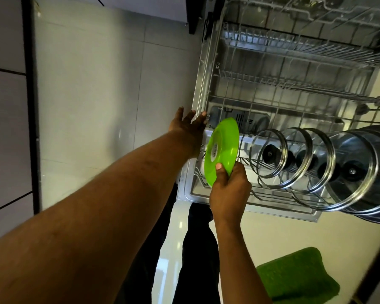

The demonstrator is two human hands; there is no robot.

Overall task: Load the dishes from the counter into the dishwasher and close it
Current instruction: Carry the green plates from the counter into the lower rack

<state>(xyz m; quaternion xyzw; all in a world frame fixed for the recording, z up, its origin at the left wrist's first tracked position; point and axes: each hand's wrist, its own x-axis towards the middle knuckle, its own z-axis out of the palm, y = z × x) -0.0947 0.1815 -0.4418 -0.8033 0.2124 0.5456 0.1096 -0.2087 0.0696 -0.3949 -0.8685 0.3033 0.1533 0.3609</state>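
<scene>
A bright green plate (222, 150) stands on edge over the left end of the dishwasher's lower rack (261, 198). My right hand (229, 189) grips its bottom rim, thumb on the face. My left hand (188, 126) reaches forward with fingers spread, its fingertips at the left edge of the open dishwasher door (198, 119). Several glass pot lids (270, 154) with black knobs stand upright in the lower rack to the right of the plate. The upper rack (294, 47) is pulled out above.
A green mat (296, 275) lies on the pale tiled floor at the lower right. Grey cabinet fronts (7, 128) run along the left. My dark-trousered legs (198, 249) stand just in front of the door.
</scene>
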